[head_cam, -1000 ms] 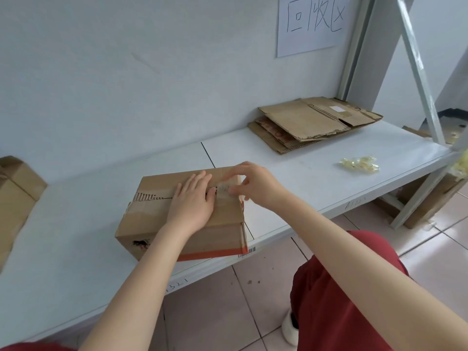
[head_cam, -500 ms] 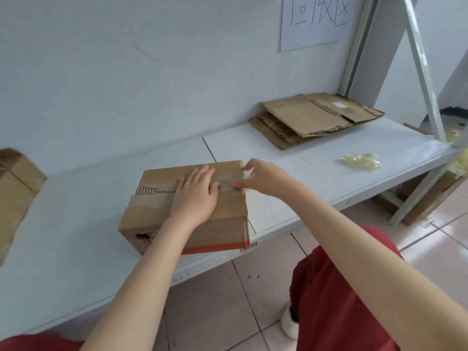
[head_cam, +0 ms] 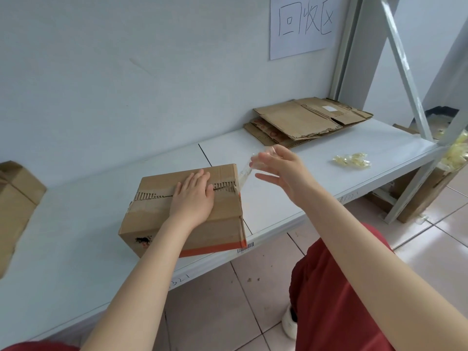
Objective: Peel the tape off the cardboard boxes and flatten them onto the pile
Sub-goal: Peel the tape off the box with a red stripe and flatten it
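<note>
Clear tape (head_cam: 244, 172) pinched by right hand (head_cam: 281, 171); left hand (head_cam: 193, 196) (fingers flat) presses box (head_cam: 152, 216).

Pale wall (head_cam: 126, 72), handwritten paper sign (head_cam: 304, 24) upper right. Low white shelf (head_cam: 76, 236), grey metal rack frame (head_cam: 402, 72). Beige tiled floor (head_cam: 215, 312), speckled.

You have open shelf (head_cam: 266, 211) between the box (head_cam: 217, 231) and the flattened pile (head_cam: 298, 117); the tape strip (head_cam: 244, 173), stretched from the box to your right hand (head_cam: 281, 171), crosses that gap; the wall (head_cam: 126, 72) closes the back; tape scraps (head_cam: 352, 160) and the slanted brace (head_cam: 405, 72) crowd the right; another box (head_cam: 15, 198) blocks the far left.
</note>
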